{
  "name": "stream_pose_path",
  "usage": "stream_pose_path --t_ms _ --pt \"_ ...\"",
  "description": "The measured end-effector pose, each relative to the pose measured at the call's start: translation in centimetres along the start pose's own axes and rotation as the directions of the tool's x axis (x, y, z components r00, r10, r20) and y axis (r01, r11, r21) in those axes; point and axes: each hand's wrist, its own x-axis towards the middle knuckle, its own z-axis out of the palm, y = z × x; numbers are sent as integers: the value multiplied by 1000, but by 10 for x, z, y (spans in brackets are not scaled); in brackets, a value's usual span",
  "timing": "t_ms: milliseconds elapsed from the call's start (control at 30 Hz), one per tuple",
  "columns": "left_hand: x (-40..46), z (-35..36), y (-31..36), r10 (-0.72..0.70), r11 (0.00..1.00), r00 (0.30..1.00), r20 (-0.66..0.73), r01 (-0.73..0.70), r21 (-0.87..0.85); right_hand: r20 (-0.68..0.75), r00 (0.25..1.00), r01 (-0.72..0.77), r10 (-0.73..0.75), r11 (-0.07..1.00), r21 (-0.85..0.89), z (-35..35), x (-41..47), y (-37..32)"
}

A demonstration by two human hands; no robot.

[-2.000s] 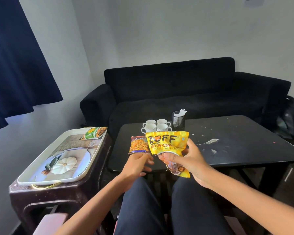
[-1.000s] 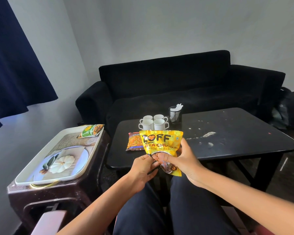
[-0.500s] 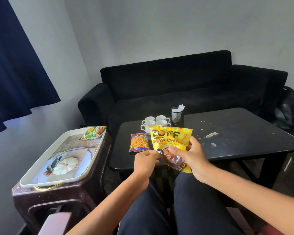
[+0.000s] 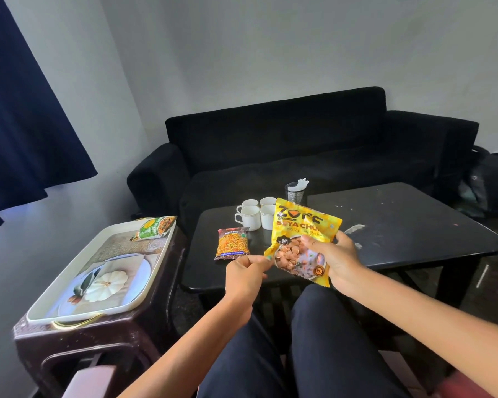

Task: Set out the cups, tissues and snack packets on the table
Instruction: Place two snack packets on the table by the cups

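A yellow snack packet (image 4: 301,229) is held up over the near edge of the black table (image 4: 400,225). My right hand (image 4: 332,258) grips its lower right side, and my left hand (image 4: 246,271) pinches its lower left corner. A dark red mixture packet (image 4: 232,243) lies flat on the table just left of it. Several white cups (image 4: 255,215) stand grouped behind it, with a black mesh tissue holder (image 4: 295,191) beyond them. A green snack packet (image 4: 156,227) lies at the far end of the white tray (image 4: 69,288).
The tray sits on a dark brown plastic stool (image 4: 98,337) to my left. A black sofa (image 4: 285,145) stands behind the table. White smears (image 4: 355,228) mark the tabletop on the right. A dark bag (image 4: 483,182) rests at the far right. My legs are below.
The yellow packet has shifted right and tilted over the table edge. My left hand came up from below and took hold of its lower left corner.
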Motion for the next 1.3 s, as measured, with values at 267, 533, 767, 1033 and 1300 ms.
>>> stream_pose_path --t_ms 267,533,767,1033,1300 --pt "5 -12 10 104 966 992 -70 -118 -228 294 951 -115 90 991 68 -6 -4 -17" --pt "10 -20 10 90 981 987 -135 -111 -159 328 943 86 -48 991 -103 -3 -13 -25" --pt "2 -15 5 165 985 986 -27 -166 -37 309 925 298 -219 924 -238 -2 -16 -23" --pt "2 -14 8 229 973 970 -81 -230 -11 253 931 330 -263 903 -277 -2 -13 -20" --pt "4 -16 20 166 983 978 -125 -174 -55 145 962 262 -232 935 -240 -4 -6 -21"
